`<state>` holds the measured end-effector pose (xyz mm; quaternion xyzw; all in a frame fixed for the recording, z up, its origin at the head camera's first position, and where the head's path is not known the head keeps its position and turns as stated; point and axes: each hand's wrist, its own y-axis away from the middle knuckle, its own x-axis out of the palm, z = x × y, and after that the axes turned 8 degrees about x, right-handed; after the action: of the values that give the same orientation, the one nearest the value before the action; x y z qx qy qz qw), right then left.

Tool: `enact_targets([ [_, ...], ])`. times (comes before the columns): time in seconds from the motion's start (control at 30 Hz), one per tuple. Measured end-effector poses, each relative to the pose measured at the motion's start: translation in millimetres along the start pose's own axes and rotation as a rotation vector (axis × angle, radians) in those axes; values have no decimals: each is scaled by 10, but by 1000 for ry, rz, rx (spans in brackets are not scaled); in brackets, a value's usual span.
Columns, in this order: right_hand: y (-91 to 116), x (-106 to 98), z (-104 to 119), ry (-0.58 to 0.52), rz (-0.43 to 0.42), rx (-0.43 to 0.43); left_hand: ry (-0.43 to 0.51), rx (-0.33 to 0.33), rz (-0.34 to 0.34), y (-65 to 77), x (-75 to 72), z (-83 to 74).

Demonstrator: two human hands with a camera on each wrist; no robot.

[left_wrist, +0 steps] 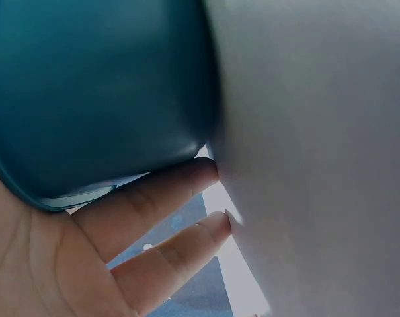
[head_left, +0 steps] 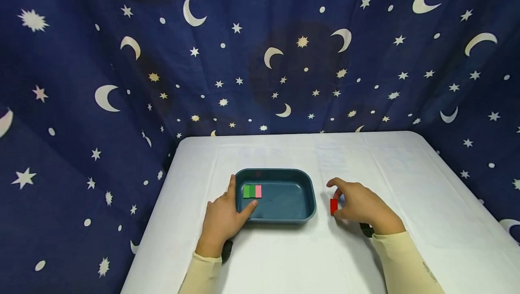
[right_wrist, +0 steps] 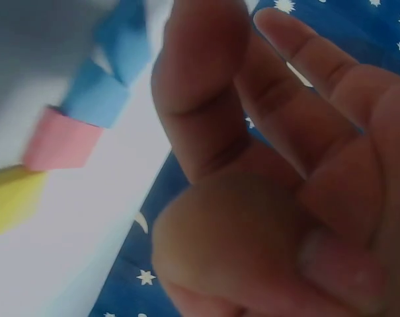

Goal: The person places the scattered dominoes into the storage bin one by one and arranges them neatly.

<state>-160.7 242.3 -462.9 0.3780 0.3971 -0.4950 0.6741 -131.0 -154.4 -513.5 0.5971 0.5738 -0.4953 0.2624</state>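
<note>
In the head view my left hand (head_left: 223, 218) holds the left side of a dark teal tray (head_left: 276, 220), thumb over the near left corner and index finger straight along the rim. Two of its fingers (left_wrist: 176, 254) extend below the outer wall in the left wrist view. Inside the tray, two green blocks (head_left: 249, 191) and a pink block (head_left: 258, 191) sit side by side. Right of the tray, my right hand (head_left: 359, 204) pinches a red block (head_left: 334, 207) by thumb and finger. The right wrist view hides the red block.
Under the right hand, two blue blocks (right_wrist: 97, 92), another pink block (right_wrist: 62, 140) and a yellow block (right_wrist: 13, 198) form a row on the white table (head_left: 406, 185). A dark blue curtain (head_left: 243, 59) with moons and stars hangs behind and beside the table.
</note>
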Motion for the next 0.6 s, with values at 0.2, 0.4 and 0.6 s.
enact_targets([
  [0.2,-104,-152,109,4,-14,-18,-12,6,-5,1,-16,-10],
  [0.4,-242,-268,241,31,-36,-26,-9,9,-3,6,-24,-15],
  [0.6,-352,-351,391,39,-67,-38,-4,0,-2,17,-24,-15],
])
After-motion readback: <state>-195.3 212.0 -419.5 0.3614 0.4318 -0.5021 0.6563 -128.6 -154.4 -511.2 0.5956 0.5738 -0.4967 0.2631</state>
